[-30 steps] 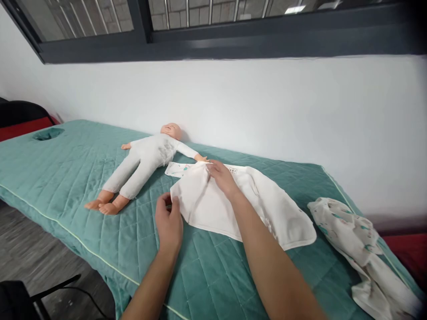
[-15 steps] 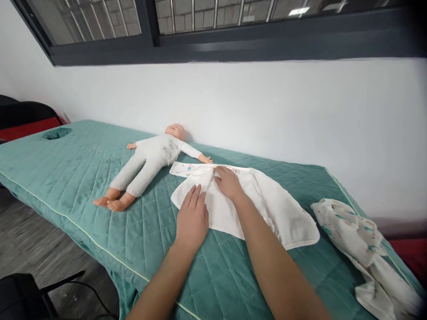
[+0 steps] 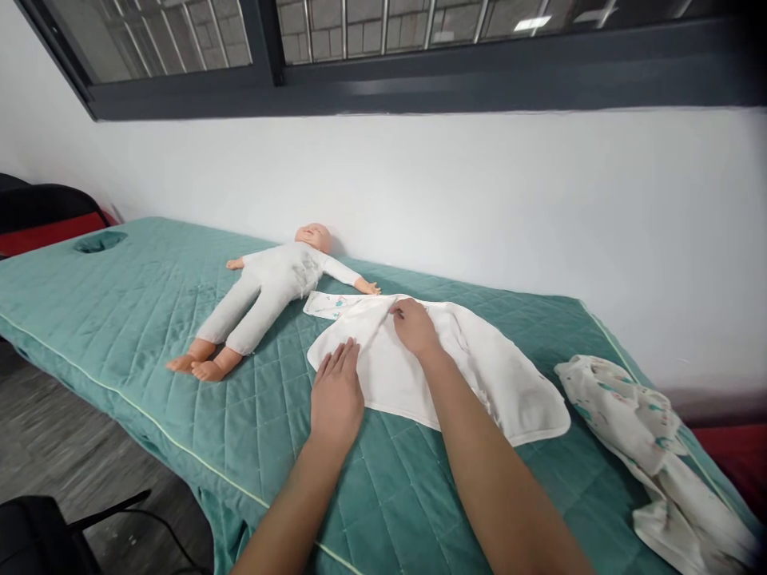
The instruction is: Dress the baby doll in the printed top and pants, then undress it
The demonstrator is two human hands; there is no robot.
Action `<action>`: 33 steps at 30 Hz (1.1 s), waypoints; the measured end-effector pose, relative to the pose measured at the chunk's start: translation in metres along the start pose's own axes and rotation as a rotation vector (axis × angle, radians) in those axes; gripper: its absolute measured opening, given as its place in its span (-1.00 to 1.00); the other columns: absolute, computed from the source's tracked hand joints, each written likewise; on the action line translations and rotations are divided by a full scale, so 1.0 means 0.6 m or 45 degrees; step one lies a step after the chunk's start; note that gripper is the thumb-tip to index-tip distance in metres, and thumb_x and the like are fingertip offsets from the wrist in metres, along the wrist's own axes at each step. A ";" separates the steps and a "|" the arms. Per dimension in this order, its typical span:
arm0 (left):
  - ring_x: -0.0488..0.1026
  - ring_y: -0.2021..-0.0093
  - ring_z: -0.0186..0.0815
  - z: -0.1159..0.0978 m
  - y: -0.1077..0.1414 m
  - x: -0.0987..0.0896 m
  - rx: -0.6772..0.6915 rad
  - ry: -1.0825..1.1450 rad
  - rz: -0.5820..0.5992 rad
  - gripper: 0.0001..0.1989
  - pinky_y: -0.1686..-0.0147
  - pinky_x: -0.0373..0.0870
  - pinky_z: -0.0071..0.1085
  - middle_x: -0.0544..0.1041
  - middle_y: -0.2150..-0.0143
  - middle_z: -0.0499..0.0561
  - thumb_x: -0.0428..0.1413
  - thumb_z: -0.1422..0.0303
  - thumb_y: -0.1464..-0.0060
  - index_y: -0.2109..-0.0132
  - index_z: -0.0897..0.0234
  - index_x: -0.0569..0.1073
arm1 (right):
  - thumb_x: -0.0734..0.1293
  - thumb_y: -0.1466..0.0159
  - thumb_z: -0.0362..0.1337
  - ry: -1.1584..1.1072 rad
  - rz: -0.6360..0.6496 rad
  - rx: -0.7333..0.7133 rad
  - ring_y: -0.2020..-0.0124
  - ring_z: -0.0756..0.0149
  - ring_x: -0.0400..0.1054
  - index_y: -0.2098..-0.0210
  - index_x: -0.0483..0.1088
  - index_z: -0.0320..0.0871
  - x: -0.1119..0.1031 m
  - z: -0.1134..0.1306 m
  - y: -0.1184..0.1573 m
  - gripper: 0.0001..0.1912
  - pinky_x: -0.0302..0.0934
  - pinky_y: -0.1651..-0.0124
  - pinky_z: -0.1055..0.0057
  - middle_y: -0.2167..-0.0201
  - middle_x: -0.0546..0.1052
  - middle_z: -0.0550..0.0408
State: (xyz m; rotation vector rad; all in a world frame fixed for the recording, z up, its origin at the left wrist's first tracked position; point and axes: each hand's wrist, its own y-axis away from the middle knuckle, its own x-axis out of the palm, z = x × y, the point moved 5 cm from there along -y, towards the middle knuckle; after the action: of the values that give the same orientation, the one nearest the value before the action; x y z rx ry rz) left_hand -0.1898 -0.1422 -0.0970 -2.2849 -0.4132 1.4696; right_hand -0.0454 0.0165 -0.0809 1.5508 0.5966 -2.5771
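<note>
Dark object: a black thing [image 3: 36, 531] with smooth surface and a thin bar, low on the floor side, well left of your fingers.
Quilted cover: green, soft-looking cloth [image 3: 413, 487] with diamond stitching and a pale yellow-green piping, under and all around your hands.
Left hand: your left hand [image 3: 337, 391] lies palm down, its fingers straight and side by side, touching the near left part of the garment; they are open, not gripping.
Right hand: your right hand [image 3: 415, 326] has bent fingers, with thumb and forefinger close together at the upper fold; whether they pinch the fabric, I cannot tell.
White garment: thin, plain cloth [image 3: 383, 387], spread with soft creases under and between your two hands, its rounded corner reaching to the right of them.
Printed strip: a flat white band [image 3: 323, 304] with small coloured figures, beyond your left fingertips; the print is too small to read.
Second cloth: crumpled, white, with green motifs [image 3: 626, 407], well right of your fingers.
Doll: smooth head and feet, pale fabric body [image 3: 281, 267], lying beyond your left fingers, one arm stretched to the garment's upper edge.
Wall: white and plain [image 3: 479, 192], behind everything your fingers touch.
Window frame: dark grey [image 3: 419, 94], farthest from your fingers, metal bars behind.
</note>
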 end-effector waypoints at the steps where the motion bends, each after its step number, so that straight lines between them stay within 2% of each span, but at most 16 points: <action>1: 0.34 -0.28 -0.12 0.001 0.000 0.000 -0.007 0.009 -0.015 -0.48 -0.25 0.28 -0.06 0.38 -0.30 0.15 -0.16 0.61 -0.21 -0.27 0.27 0.28 | 0.14 -0.30 -0.44 -0.011 0.028 -0.054 -0.08 0.24 0.33 0.10 0.48 -0.11 0.001 0.006 0.002 -0.66 0.12 -0.21 0.32 -0.02 0.51 0.02; 3: 0.37 -0.26 -0.12 0.000 -0.002 -0.002 -0.017 0.021 -0.035 -0.50 -0.23 0.31 -0.06 0.41 -0.27 0.15 -0.16 0.59 -0.23 -0.26 0.26 0.28 | 0.19 -0.30 -0.40 -0.023 0.077 -0.136 -0.16 0.22 0.28 -0.01 0.45 -0.07 0.006 0.018 0.008 -0.65 0.07 -0.26 0.30 -0.14 0.46 0.08; 6: 0.39 -0.24 -0.10 -0.004 -0.004 -0.007 -0.043 0.021 -0.041 -0.56 -0.22 0.32 -0.05 0.45 -0.23 0.20 -0.13 0.54 -0.26 -0.23 0.31 0.31 | 0.20 -0.34 -0.31 -0.005 0.100 -0.147 -0.27 0.07 0.18 -0.21 0.31 -0.11 0.013 0.030 0.021 -0.55 0.02 -0.31 0.12 -0.29 0.32 -0.01; 8: 0.39 -0.23 -0.09 -0.007 -0.005 -0.011 -0.059 0.017 -0.031 -0.59 -0.22 0.33 -0.05 0.46 -0.21 0.24 -0.09 0.51 -0.26 -0.21 0.35 0.33 | 0.21 -0.35 -0.24 -0.007 0.144 -0.174 -0.31 0.04 0.14 -0.24 0.28 -0.14 0.012 0.029 0.032 -0.53 -0.01 -0.33 0.07 -0.32 0.29 -0.06; 10: 0.39 -0.23 -0.07 -0.010 -0.006 -0.014 -0.060 0.025 -0.029 -0.60 -0.22 0.33 -0.05 0.46 -0.21 0.24 -0.06 0.50 -0.25 -0.20 0.37 0.34 | 0.24 -0.34 -0.19 -0.079 0.178 -0.206 -0.33 0.07 0.13 -0.23 0.30 -0.15 -0.006 0.013 0.043 -0.52 -0.03 -0.36 0.11 -0.31 0.30 -0.08; 12: 0.38 -0.23 -0.06 -0.011 -0.006 -0.017 -0.049 0.037 -0.046 -0.60 -0.22 0.33 -0.05 0.45 -0.22 0.23 -0.05 0.49 -0.24 -0.20 0.37 0.35 | 0.25 -0.32 -0.14 -0.207 0.100 -0.137 -0.28 0.10 0.21 -0.18 0.35 -0.13 -0.052 -0.030 0.054 -0.54 0.01 -0.34 0.15 -0.26 0.36 -0.08; 14: 0.37 -0.24 -0.05 -0.011 -0.005 -0.018 -0.033 0.043 -0.068 -0.61 -0.22 0.34 -0.04 0.44 -0.23 0.22 -0.04 0.48 -0.23 -0.18 0.36 0.37 | 0.22 -0.33 -0.12 -0.284 -0.099 0.070 -0.14 0.14 0.36 -0.08 0.42 -0.11 -0.119 -0.100 0.070 -0.61 0.14 -0.25 0.18 -0.15 0.47 -0.05; 16: 0.36 -0.24 -0.04 -0.011 -0.005 -0.017 -0.015 0.037 -0.083 -0.62 -0.20 0.35 -0.02 0.44 -0.22 0.21 -0.03 0.49 -0.22 -0.17 0.34 0.38 | 0.20 -0.31 -0.17 -0.183 -0.252 0.329 0.00 0.16 0.43 0.03 0.47 -0.14 -0.185 -0.179 0.096 -0.66 0.23 -0.12 0.23 0.00 0.56 -0.04; 18: 0.36 -0.23 -0.03 -0.012 -0.005 -0.017 0.012 0.024 -0.095 -0.63 -0.18 0.36 -0.01 0.45 -0.20 0.21 -0.02 0.49 -0.21 -0.15 0.33 0.40 | 0.22 -0.29 -0.17 0.024 -0.249 0.597 0.06 0.10 0.44 0.10 0.49 -0.18 -0.228 -0.246 0.128 -0.68 0.24 -0.03 0.23 0.08 0.58 -0.09; 20: 0.37 -0.22 -0.04 -0.015 -0.004 -0.018 0.053 0.007 -0.114 -0.66 -0.17 0.37 -0.01 0.47 -0.18 0.21 -0.03 0.49 -0.21 -0.11 0.32 0.41 | 0.21 -0.30 -0.04 0.113 -0.116 0.715 0.11 0.07 0.44 0.18 0.50 -0.19 -0.242 -0.282 0.155 -0.62 0.23 0.06 0.25 0.14 0.59 -0.11; 23: 0.40 -0.18 -0.06 -0.028 0.000 -0.026 0.166 -0.030 -0.149 -0.69 -0.16 0.38 -0.03 0.49 -0.14 0.17 -0.04 0.52 -0.22 -0.05 0.30 0.43 | 0.13 -0.32 0.13 0.094 0.057 0.637 0.17 0.08 0.44 0.27 0.51 -0.16 -0.232 -0.277 0.171 -0.47 0.19 0.16 0.28 0.20 0.60 -0.08; 27: 0.39 -0.17 -0.10 -0.059 0.009 -0.033 0.386 -0.056 -0.119 -0.67 -0.16 0.38 -0.10 0.50 -0.14 0.13 -0.05 0.58 -0.18 -0.03 0.30 0.45 | 0.23 -0.28 0.08 0.083 0.169 0.450 0.24 0.16 0.43 0.35 0.50 -0.12 -0.217 -0.233 0.167 -0.58 0.14 0.25 0.36 0.28 0.60 0.00; 30: 0.41 -0.16 -0.13 -0.096 0.003 -0.015 0.447 -0.037 0.031 -0.66 -0.19 0.37 -0.12 0.51 -0.14 0.14 -0.05 0.54 -0.20 -0.06 0.31 0.46 | 0.27 -0.25 0.03 0.101 0.119 0.419 0.27 0.19 0.42 0.30 0.52 -0.10 -0.220 -0.225 0.166 -0.65 0.12 0.29 0.39 0.29 0.60 0.05; 33: 0.38 -0.23 -0.14 -0.148 -0.025 0.030 0.488 0.009 0.274 -0.62 -0.26 0.29 -0.15 0.47 -0.20 0.17 -0.08 0.45 -0.25 -0.16 0.36 0.41 | 0.24 -0.28 -0.01 0.099 0.006 0.366 0.23 0.21 0.42 0.24 0.55 -0.07 -0.227 -0.224 0.167 -0.66 0.15 0.24 0.40 0.25 0.59 0.07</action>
State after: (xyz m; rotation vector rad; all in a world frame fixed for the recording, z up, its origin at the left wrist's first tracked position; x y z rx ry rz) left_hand -0.1019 -0.1358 -0.0711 -2.0700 0.1160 1.4878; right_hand 0.1587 -0.0450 -0.0478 1.7355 0.2335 -2.7056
